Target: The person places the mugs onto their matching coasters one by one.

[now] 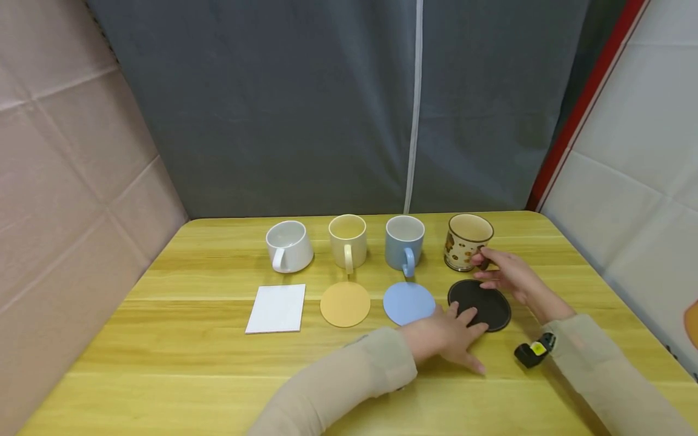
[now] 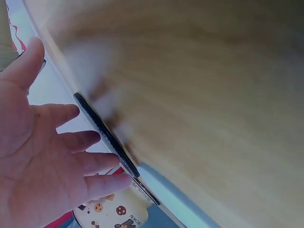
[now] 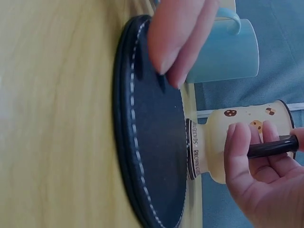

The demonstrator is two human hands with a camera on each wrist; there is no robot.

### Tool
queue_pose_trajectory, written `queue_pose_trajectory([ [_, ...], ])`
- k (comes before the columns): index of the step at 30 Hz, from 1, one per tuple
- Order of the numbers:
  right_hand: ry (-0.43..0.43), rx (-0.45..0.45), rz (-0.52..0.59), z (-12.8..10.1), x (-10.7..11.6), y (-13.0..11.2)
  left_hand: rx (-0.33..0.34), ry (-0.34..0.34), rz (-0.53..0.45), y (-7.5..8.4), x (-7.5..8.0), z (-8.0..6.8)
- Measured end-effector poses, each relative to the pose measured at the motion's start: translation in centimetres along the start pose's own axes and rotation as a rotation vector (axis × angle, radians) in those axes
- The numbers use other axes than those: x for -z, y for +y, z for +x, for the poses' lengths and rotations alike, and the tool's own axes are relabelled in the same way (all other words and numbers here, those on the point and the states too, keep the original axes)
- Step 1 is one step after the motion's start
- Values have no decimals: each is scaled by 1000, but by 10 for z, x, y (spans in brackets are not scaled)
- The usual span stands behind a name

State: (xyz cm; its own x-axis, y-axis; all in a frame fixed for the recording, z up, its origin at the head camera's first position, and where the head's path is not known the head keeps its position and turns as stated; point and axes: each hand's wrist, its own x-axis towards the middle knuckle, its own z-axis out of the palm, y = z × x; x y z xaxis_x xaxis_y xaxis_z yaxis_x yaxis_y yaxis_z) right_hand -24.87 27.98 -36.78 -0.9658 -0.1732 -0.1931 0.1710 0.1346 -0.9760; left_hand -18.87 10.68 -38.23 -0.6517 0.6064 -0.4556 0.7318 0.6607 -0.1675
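The cookie mug (image 1: 468, 241) stands upright at the far right of a row of four mugs on the surface (image 1: 163, 363), just beyond the black coaster (image 1: 482, 303). The right hand (image 1: 504, 271) curls its fingers (image 3: 240, 152) round the mug's dark handle (image 3: 270, 146), as the right wrist view shows, with the mug's base near the coaster's far edge; whether the two touch cannot be told. The left hand (image 1: 449, 336) lies flat with fingers spread, its fingertips (image 3: 164, 47) pressing on the near left part of the black coaster, which lies flat on the wood. In the left wrist view the left hand (image 2: 42, 166) shows an open palm beside the coaster's thin edge (image 2: 104, 135), and the mug's cookie pattern (image 2: 111, 211) appears past it. To the left of the black coaster lie a blue coaster (image 1: 409, 303), a yellow coaster (image 1: 345, 304) and a white square coaster (image 1: 276, 309), each just near of a matching mug: the blue mug (image 1: 405, 241), the yellow mug (image 1: 348, 239) and the white mug (image 1: 288, 245), all upright with handles towards the person. A small black and yellow device (image 1: 534, 350) sits at the right wrist. A grey curtain (image 1: 327, 103) hangs behind the surface.
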Motion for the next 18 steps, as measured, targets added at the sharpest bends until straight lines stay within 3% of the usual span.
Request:
queue_pose_trajectory([
  [11, -25, -23, 94, 7, -2, 1, 15, -5, -13, 1, -1, 3],
  [18, -12, -32, 78, 12, -6, -2, 14, -13, -24, 1, -2, 3],
])
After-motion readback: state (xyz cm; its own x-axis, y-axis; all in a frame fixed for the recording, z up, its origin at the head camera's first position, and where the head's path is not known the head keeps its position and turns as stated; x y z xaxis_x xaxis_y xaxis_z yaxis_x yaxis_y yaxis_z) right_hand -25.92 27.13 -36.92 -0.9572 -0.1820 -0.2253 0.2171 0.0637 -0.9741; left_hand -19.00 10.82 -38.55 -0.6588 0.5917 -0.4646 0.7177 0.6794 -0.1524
